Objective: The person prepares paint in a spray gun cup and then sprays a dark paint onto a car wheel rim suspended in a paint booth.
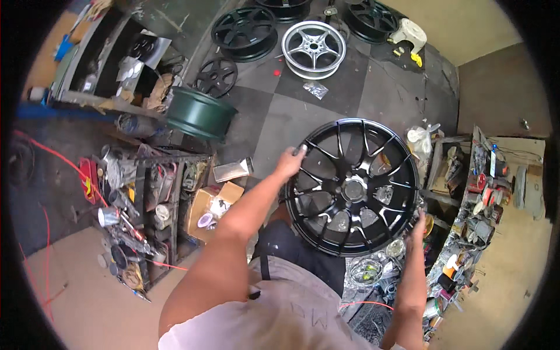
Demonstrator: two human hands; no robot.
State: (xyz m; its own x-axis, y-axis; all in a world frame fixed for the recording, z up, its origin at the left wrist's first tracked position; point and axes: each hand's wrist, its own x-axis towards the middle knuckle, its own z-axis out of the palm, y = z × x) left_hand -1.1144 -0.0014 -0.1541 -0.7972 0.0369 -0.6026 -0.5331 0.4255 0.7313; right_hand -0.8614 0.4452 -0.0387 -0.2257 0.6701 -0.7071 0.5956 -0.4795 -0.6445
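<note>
A glossy black multi-spoke wheel rim (353, 190) is held up in front of me, its spoked face turned toward me. My left hand (290, 161) grips its left edge, with the thumb on the front lip. On the lower right edge is my right hand (416, 226), its fingers partly hidden behind the rim. Through the gaps between the spokes, clutter behind the rim shows.
A silver wheel rim (314, 46), a dark rim (244, 34) and a green barrel (201, 114) stand on the checkered floor. Cluttered shelves (166, 204) flank me at left, more (466, 233) at right. An open cardboard box (201, 213) sits by my left arm.
</note>
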